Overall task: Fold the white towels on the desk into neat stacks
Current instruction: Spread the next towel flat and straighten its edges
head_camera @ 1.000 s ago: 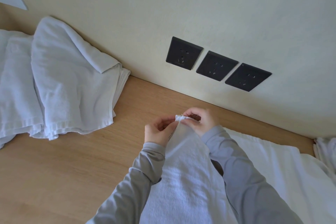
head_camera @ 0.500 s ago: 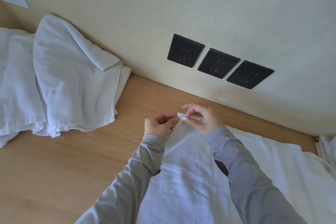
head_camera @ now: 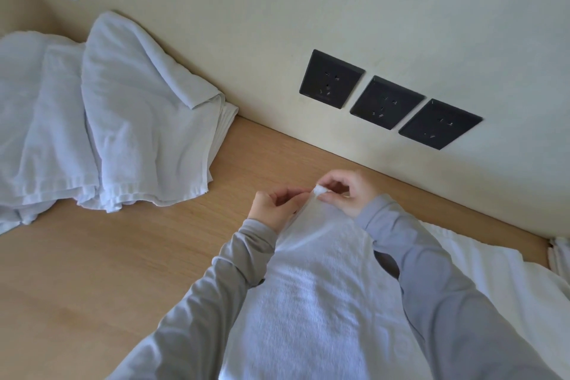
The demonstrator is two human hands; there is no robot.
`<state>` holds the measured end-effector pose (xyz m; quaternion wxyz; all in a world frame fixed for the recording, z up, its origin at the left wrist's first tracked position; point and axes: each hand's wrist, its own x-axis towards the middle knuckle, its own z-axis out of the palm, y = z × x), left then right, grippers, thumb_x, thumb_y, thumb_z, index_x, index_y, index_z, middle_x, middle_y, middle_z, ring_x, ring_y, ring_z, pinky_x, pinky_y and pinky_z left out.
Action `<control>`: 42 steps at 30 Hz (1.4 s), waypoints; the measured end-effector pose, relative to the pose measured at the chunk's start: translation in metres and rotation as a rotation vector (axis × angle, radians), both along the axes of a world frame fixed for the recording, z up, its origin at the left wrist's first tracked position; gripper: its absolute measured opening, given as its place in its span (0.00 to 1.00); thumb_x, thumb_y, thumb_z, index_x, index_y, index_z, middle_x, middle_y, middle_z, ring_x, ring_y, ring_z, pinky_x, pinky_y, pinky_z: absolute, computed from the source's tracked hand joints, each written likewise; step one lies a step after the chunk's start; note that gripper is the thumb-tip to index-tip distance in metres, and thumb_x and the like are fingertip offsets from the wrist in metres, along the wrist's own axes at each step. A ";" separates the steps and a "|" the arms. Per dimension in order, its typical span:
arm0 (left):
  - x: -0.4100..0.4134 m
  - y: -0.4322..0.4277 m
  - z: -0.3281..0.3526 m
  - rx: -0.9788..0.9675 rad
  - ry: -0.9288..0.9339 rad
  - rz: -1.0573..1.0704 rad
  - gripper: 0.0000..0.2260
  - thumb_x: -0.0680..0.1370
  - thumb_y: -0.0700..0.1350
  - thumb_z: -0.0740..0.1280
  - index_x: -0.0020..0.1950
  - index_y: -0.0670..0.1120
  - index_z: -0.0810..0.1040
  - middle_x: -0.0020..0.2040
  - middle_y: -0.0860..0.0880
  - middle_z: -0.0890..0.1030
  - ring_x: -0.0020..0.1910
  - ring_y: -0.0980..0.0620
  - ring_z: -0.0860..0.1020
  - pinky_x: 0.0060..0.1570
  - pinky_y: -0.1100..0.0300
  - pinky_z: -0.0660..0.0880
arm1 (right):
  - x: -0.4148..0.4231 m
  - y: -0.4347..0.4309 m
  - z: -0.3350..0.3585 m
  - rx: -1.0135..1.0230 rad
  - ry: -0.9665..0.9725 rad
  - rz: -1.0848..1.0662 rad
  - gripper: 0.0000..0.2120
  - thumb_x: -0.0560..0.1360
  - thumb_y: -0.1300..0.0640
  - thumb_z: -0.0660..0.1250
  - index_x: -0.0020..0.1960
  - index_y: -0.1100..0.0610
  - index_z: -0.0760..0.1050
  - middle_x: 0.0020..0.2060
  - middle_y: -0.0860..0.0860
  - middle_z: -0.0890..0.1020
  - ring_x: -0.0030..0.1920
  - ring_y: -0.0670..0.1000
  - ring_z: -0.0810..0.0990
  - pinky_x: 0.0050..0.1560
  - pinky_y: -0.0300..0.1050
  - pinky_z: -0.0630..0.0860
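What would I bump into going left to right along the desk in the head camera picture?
Pile of white towels → left hand → towel corner, pinched by both hands → right hand → spread white towel.

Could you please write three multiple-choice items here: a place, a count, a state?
1. Where is the pile of white terry towels? A. left on the light wooden desk B. on the floor C. on a chair
2. How many black square wall sockets are there? A. two B. three C. four
3. What do the left hand and right hand do? A. lie flat B. pinch the long white towel's end C. hang idle
1 A, it lies at the desk's left end; 2 B, three in a row; 3 B, both pinch the bunched tip.
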<state>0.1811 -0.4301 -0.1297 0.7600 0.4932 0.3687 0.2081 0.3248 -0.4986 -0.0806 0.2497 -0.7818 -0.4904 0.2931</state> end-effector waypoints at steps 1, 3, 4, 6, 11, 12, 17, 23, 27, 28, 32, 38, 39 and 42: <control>-0.006 0.001 -0.002 0.020 0.016 -0.053 0.04 0.73 0.38 0.70 0.46 0.46 0.82 0.43 0.49 0.83 0.42 0.56 0.80 0.48 0.64 0.78 | 0.001 -0.003 0.002 0.049 0.022 -0.049 0.07 0.71 0.68 0.69 0.49 0.65 0.78 0.43 0.59 0.81 0.44 0.56 0.78 0.49 0.39 0.74; -0.020 0.001 -0.010 0.100 0.119 -0.185 0.11 0.72 0.40 0.72 0.54 0.45 0.80 0.45 0.49 0.82 0.44 0.58 0.79 0.48 0.70 0.76 | 0.005 -0.010 0.007 0.150 0.084 -0.128 0.06 0.71 0.70 0.68 0.48 0.63 0.77 0.41 0.56 0.78 0.41 0.50 0.75 0.44 0.31 0.71; -0.028 -0.001 -0.013 0.128 0.177 -0.253 0.14 0.71 0.41 0.73 0.56 0.44 0.79 0.46 0.50 0.81 0.44 0.59 0.79 0.47 0.72 0.75 | 0.008 -0.014 0.009 0.189 0.101 -0.150 0.07 0.72 0.70 0.67 0.47 0.62 0.76 0.40 0.53 0.77 0.40 0.48 0.74 0.43 0.30 0.71; -0.042 -0.007 -0.018 0.132 0.215 -0.346 0.13 0.71 0.42 0.73 0.55 0.46 0.79 0.48 0.51 0.81 0.45 0.58 0.79 0.49 0.70 0.75 | 0.011 -0.019 0.013 0.251 0.092 -0.180 0.07 0.72 0.70 0.67 0.46 0.60 0.76 0.38 0.50 0.77 0.40 0.47 0.75 0.44 0.34 0.72; -0.080 -0.030 -0.027 0.145 0.133 -0.290 0.12 0.76 0.40 0.68 0.59 0.46 0.78 0.56 0.46 0.82 0.55 0.51 0.79 0.58 0.59 0.75 | 0.024 -0.033 0.026 0.400 0.072 -0.261 0.09 0.72 0.69 0.67 0.46 0.56 0.76 0.37 0.48 0.78 0.36 0.40 0.75 0.40 0.30 0.72; -0.089 -0.037 -0.029 0.156 0.124 -0.250 0.12 0.76 0.38 0.67 0.60 0.46 0.77 0.56 0.45 0.81 0.54 0.50 0.79 0.57 0.57 0.75 | 0.029 -0.038 0.029 0.417 0.081 -0.263 0.09 0.72 0.69 0.67 0.46 0.56 0.76 0.37 0.49 0.78 0.36 0.39 0.75 0.40 0.29 0.72; -0.128 -0.077 -0.036 0.361 0.142 -0.097 0.10 0.74 0.41 0.67 0.52 0.54 0.74 0.53 0.49 0.80 0.47 0.53 0.80 0.47 0.58 0.76 | 0.043 -0.059 0.043 0.448 0.100 -0.244 0.14 0.73 0.69 0.67 0.43 0.50 0.75 0.35 0.46 0.80 0.36 0.40 0.76 0.40 0.31 0.73; -0.139 -0.093 -0.031 0.808 0.178 -0.022 0.07 0.75 0.51 0.63 0.43 0.49 0.78 0.51 0.54 0.79 0.50 0.63 0.76 0.47 0.69 0.72 | 0.046 -0.064 0.049 0.455 0.097 -0.229 0.10 0.73 0.71 0.66 0.45 0.56 0.75 0.36 0.48 0.78 0.35 0.37 0.75 0.40 0.28 0.72; -0.146 -0.095 -0.035 0.872 0.256 -0.049 0.20 0.73 0.61 0.64 0.42 0.44 0.82 0.42 0.55 0.79 0.41 0.65 0.75 0.41 0.72 0.71 | 0.045 -0.064 0.052 0.472 0.090 -0.234 0.13 0.73 0.71 0.66 0.43 0.52 0.75 0.35 0.43 0.79 0.35 0.36 0.76 0.40 0.27 0.72; -0.149 -0.095 -0.038 0.880 0.282 -0.048 0.20 0.70 0.60 0.66 0.41 0.43 0.82 0.40 0.53 0.79 0.39 0.63 0.74 0.40 0.71 0.71 | 0.047 -0.066 0.053 0.479 0.085 -0.243 0.14 0.73 0.70 0.66 0.43 0.51 0.75 0.33 0.42 0.80 0.35 0.36 0.76 0.40 0.27 0.72; -0.155 -0.087 -0.040 0.876 0.352 -0.035 0.21 0.66 0.59 0.66 0.37 0.41 0.81 0.35 0.50 0.79 0.33 0.58 0.73 0.37 0.62 0.72 | 0.052 -0.075 0.054 0.496 0.053 -0.290 0.15 0.73 0.70 0.66 0.42 0.48 0.75 0.34 0.42 0.80 0.36 0.36 0.76 0.40 0.26 0.72; -0.139 -0.072 -0.003 0.964 0.243 -0.016 0.27 0.67 0.66 0.65 0.34 0.40 0.78 0.32 0.53 0.76 0.33 0.58 0.71 0.35 0.68 0.69 | 0.072 -0.090 0.058 0.546 -0.028 -0.530 0.08 0.75 0.67 0.65 0.53 0.61 0.76 0.41 0.53 0.78 0.35 0.33 0.76 0.38 0.22 0.71; -0.135 -0.070 0.006 0.987 0.225 -0.013 0.27 0.67 0.67 0.65 0.34 0.40 0.78 0.32 0.54 0.75 0.33 0.60 0.71 0.35 0.69 0.69 | 0.075 -0.093 0.061 0.566 -0.045 -0.571 0.08 0.75 0.66 0.64 0.53 0.60 0.76 0.42 0.53 0.78 0.34 0.32 0.76 0.37 0.22 0.70; -0.122 -0.060 0.031 0.975 0.208 0.039 0.22 0.65 0.61 0.70 0.34 0.41 0.78 0.30 0.63 0.73 0.32 0.63 0.72 0.35 0.73 0.69 | 0.082 -0.103 0.079 0.630 -0.064 -0.665 0.08 0.75 0.64 0.64 0.54 0.61 0.76 0.43 0.53 0.78 0.32 0.32 0.75 0.36 0.22 0.70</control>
